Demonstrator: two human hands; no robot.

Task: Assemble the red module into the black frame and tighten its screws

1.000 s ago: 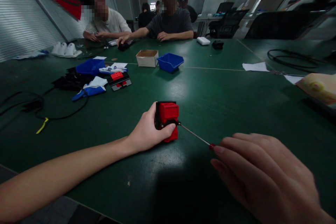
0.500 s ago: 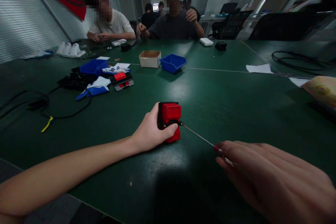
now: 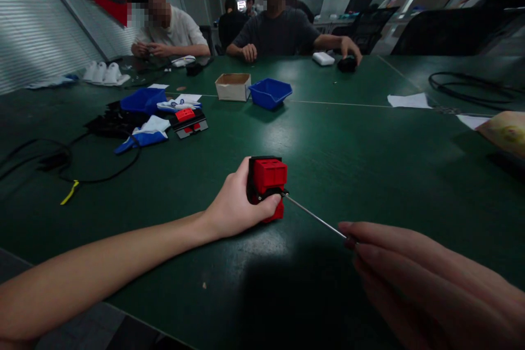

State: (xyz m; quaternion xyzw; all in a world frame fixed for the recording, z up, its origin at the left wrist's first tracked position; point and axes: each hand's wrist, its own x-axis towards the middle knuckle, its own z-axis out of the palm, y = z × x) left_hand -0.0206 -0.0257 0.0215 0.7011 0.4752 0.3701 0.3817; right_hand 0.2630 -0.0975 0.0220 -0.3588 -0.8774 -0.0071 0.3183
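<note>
The right hand (image 3: pixel 430 276) pinches a screwdriver (image 3: pixel 315 216) around its mostly hidden handle; so light a fingertip hold could let it wobble. The shaft reaches from those fingers to a red-and-black block (image 3: pixel 270 175), its tip just beside the thumb of the left hand (image 3: pixel 240 202); a skewed push might skid metal into skin. That left hand grips the block low at the table (image 3: pixel 353 153); should its hold slacken, turning force could twist the block loose.
</note>
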